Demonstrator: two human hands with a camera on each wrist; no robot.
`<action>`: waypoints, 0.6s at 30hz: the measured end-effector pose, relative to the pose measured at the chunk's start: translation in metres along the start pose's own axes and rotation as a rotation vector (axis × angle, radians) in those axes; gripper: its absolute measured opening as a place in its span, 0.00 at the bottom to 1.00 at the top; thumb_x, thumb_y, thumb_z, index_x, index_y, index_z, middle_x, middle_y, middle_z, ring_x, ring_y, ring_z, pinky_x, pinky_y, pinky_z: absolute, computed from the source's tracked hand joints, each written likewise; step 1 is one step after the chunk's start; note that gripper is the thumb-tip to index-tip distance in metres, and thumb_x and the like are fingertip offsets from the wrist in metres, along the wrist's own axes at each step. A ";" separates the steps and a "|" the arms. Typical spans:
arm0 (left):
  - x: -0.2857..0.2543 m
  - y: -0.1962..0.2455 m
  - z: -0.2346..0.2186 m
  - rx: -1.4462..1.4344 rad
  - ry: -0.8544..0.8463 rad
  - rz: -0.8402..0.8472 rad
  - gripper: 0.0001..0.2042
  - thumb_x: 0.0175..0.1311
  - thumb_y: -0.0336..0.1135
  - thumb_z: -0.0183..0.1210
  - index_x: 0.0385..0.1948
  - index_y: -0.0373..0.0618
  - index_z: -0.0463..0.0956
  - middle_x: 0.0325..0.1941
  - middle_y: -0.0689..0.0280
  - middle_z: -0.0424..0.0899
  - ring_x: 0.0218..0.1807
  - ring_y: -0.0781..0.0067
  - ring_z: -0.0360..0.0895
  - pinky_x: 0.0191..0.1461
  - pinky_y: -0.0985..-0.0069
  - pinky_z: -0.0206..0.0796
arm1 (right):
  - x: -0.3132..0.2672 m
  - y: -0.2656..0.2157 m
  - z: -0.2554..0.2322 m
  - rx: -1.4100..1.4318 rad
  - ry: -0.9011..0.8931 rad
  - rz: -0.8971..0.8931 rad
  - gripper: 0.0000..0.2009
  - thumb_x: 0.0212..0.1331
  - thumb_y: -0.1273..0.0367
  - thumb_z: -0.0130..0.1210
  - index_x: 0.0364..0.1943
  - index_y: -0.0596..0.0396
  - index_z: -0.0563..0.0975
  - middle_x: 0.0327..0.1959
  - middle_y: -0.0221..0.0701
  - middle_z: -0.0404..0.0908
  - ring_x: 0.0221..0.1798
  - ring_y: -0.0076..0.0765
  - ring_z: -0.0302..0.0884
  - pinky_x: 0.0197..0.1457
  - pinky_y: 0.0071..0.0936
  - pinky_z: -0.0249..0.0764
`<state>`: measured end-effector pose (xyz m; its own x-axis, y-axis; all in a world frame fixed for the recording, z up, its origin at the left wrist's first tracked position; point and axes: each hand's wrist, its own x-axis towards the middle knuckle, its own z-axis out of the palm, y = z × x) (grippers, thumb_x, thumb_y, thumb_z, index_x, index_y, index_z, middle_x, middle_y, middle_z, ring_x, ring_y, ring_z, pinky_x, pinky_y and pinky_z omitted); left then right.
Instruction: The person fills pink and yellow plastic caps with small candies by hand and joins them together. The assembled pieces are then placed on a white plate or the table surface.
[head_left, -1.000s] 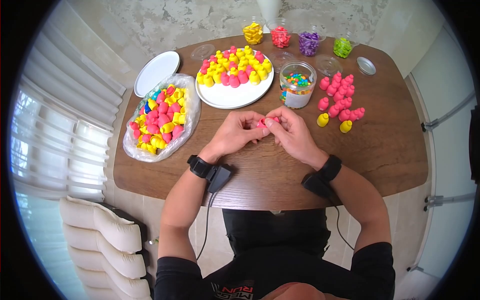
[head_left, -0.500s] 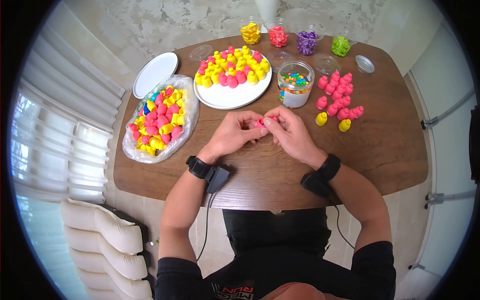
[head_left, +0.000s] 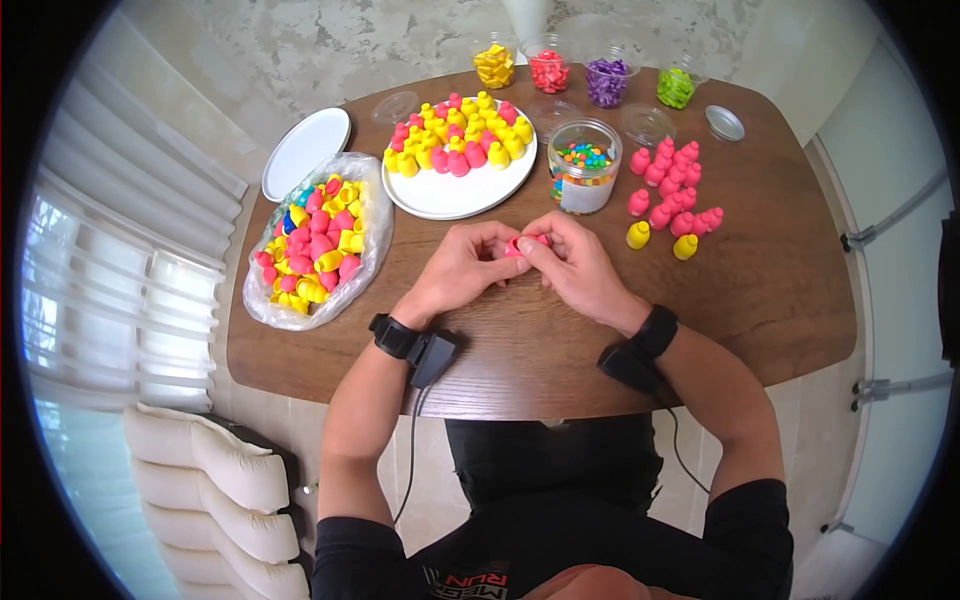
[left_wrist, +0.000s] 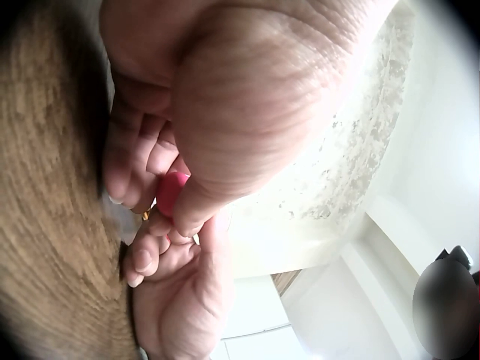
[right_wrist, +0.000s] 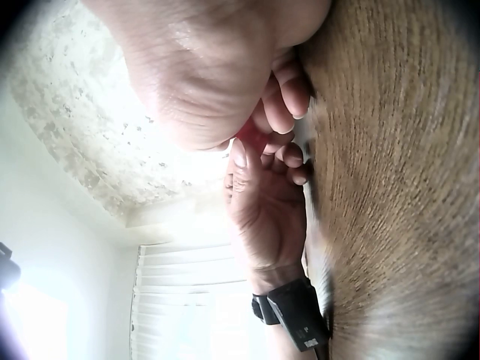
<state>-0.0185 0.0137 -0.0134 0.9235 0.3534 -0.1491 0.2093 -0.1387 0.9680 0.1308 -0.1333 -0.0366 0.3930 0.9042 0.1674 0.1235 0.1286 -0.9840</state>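
Both hands meet over the table in front of the body, with pink plastic capsule pieces (head_left: 514,246) between their fingertips. My left hand (head_left: 462,266) pinches the pink plastic from the left, its thumb lying along the near side. From the right, my right hand (head_left: 576,268) grips it too, thumb and fingers bent around it. Between the fingers in the left wrist view, a rounded pink end (left_wrist: 171,191) shows; most of the capsule is hidden by fingers. Just beyond the hands stands a clear jar (head_left: 584,192) of small multicoloured candies.
A plastic bag (head_left: 374,225) of loose pink, yellow and blue pieces lies left. A white plate (head_left: 455,203) bears many bottle-shaped capsules. More pink capsules (head_left: 660,215) and a yellow capsule (head_left: 638,235) stand right. Cups of coloured pieces, like the purple cup (head_left: 607,85), line the back edge.
The hands stay together in nearly the same place. The open pink pieces, with a bit of colour showing inside, now sit closer together between the fingertips. The head view has shifted slightly.
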 end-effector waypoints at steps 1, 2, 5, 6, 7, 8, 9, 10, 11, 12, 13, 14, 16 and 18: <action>0.000 0.000 0.000 0.000 -0.002 0.003 0.14 0.70 0.31 0.68 0.52 0.36 0.81 0.43 0.69 0.87 0.41 0.85 0.80 0.44 0.82 0.75 | 0.000 0.000 0.000 -0.008 0.000 -0.002 0.11 0.72 0.67 0.61 0.44 0.64 0.78 0.31 0.31 0.83 0.31 0.16 0.78 0.32 0.23 0.74; 0.000 0.000 0.000 0.001 -0.003 0.007 0.14 0.70 0.31 0.68 0.52 0.36 0.81 0.43 0.69 0.87 0.41 0.85 0.80 0.44 0.82 0.75 | 0.000 0.000 0.000 -0.006 -0.001 -0.001 0.11 0.72 0.67 0.61 0.44 0.64 0.78 0.31 0.31 0.83 0.31 0.16 0.78 0.32 0.23 0.74; 0.001 -0.002 0.000 0.008 -0.005 0.012 0.13 0.70 0.31 0.68 0.51 0.36 0.81 0.43 0.69 0.86 0.41 0.85 0.80 0.44 0.82 0.74 | 0.000 -0.002 0.001 0.002 -0.003 0.009 0.10 0.72 0.68 0.61 0.44 0.64 0.78 0.31 0.31 0.84 0.32 0.17 0.78 0.32 0.23 0.74; 0.001 -0.004 0.000 0.012 -0.006 0.013 0.13 0.70 0.31 0.68 0.51 0.36 0.81 0.43 0.69 0.86 0.42 0.85 0.80 0.44 0.83 0.74 | 0.000 -0.004 0.001 0.007 -0.004 0.018 0.10 0.72 0.68 0.60 0.44 0.64 0.78 0.31 0.31 0.84 0.32 0.17 0.78 0.33 0.22 0.75; 0.001 -0.005 0.000 0.000 0.006 0.031 0.12 0.69 0.32 0.69 0.49 0.37 0.81 0.40 0.70 0.86 0.39 0.86 0.79 0.42 0.83 0.73 | -0.001 -0.005 0.001 0.011 -0.006 0.026 0.10 0.72 0.68 0.60 0.44 0.64 0.78 0.31 0.31 0.84 0.32 0.17 0.79 0.33 0.22 0.75; 0.002 -0.006 0.002 -0.012 0.019 0.049 0.12 0.68 0.34 0.70 0.47 0.37 0.82 0.37 0.72 0.85 0.36 0.87 0.77 0.40 0.83 0.72 | 0.000 -0.004 0.001 0.004 -0.008 0.018 0.10 0.71 0.68 0.60 0.44 0.64 0.78 0.32 0.32 0.84 0.32 0.17 0.79 0.33 0.23 0.75; 0.002 -0.007 0.003 -0.025 0.030 0.066 0.12 0.67 0.35 0.71 0.45 0.37 0.83 0.33 0.73 0.84 0.34 0.88 0.76 0.38 0.83 0.71 | 0.000 -0.003 0.001 -0.002 -0.011 0.011 0.10 0.71 0.68 0.60 0.43 0.64 0.78 0.32 0.32 0.84 0.32 0.17 0.79 0.33 0.23 0.75; 0.001 -0.006 0.003 -0.028 0.031 0.066 0.12 0.67 0.35 0.71 0.45 0.37 0.83 0.33 0.73 0.84 0.34 0.88 0.76 0.38 0.83 0.70 | 0.000 -0.002 0.000 -0.009 -0.013 0.004 0.10 0.71 0.68 0.60 0.43 0.64 0.78 0.32 0.32 0.84 0.33 0.17 0.79 0.33 0.23 0.76; 0.001 -0.004 0.003 -0.031 0.030 0.067 0.12 0.67 0.35 0.71 0.45 0.37 0.83 0.33 0.73 0.84 0.34 0.88 0.75 0.38 0.83 0.70 | 0.001 -0.001 0.000 -0.012 -0.012 -0.001 0.10 0.71 0.68 0.60 0.43 0.64 0.78 0.32 0.33 0.84 0.33 0.18 0.79 0.34 0.24 0.76; 0.001 -0.003 0.004 -0.034 0.031 0.068 0.12 0.67 0.35 0.71 0.45 0.37 0.83 0.33 0.73 0.84 0.34 0.88 0.75 0.38 0.83 0.70 | 0.001 0.000 0.001 -0.016 -0.011 -0.007 0.10 0.71 0.68 0.60 0.43 0.64 0.78 0.32 0.33 0.84 0.33 0.18 0.80 0.34 0.24 0.76; 0.001 -0.003 0.004 -0.031 0.033 0.070 0.12 0.67 0.35 0.71 0.45 0.38 0.83 0.33 0.74 0.84 0.34 0.88 0.75 0.38 0.83 0.70 | 0.001 0.000 0.001 -0.019 -0.010 -0.013 0.10 0.71 0.68 0.60 0.43 0.64 0.77 0.32 0.33 0.84 0.33 0.19 0.80 0.34 0.25 0.77; 0.001 -0.004 0.004 -0.029 0.035 0.071 0.12 0.67 0.35 0.71 0.45 0.38 0.83 0.33 0.74 0.84 0.34 0.88 0.75 0.38 0.83 0.70 | 0.001 0.000 0.001 -0.024 -0.012 -0.013 0.10 0.71 0.68 0.60 0.43 0.64 0.77 0.32 0.34 0.84 0.33 0.19 0.80 0.35 0.25 0.77; 0.001 -0.005 0.004 -0.027 0.037 0.068 0.12 0.68 0.35 0.71 0.45 0.38 0.83 0.33 0.74 0.83 0.34 0.89 0.74 0.39 0.83 0.70 | 0.001 -0.001 0.000 -0.032 -0.014 -0.013 0.11 0.71 0.68 0.61 0.43 0.65 0.77 0.33 0.34 0.84 0.34 0.20 0.80 0.36 0.26 0.77; 0.001 -0.005 0.004 -0.027 0.037 0.058 0.12 0.68 0.35 0.71 0.45 0.38 0.83 0.33 0.74 0.83 0.35 0.89 0.74 0.39 0.83 0.70 | 0.001 0.000 0.001 -0.008 -0.013 -0.017 0.11 0.71 0.68 0.61 0.43 0.65 0.77 0.33 0.35 0.84 0.34 0.21 0.80 0.36 0.26 0.78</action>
<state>-0.0172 0.0113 -0.0194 0.9214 0.3791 -0.0858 0.1466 -0.1347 0.9800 0.1303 -0.1321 -0.0364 0.3786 0.9073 0.1831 0.1375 0.1404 -0.9805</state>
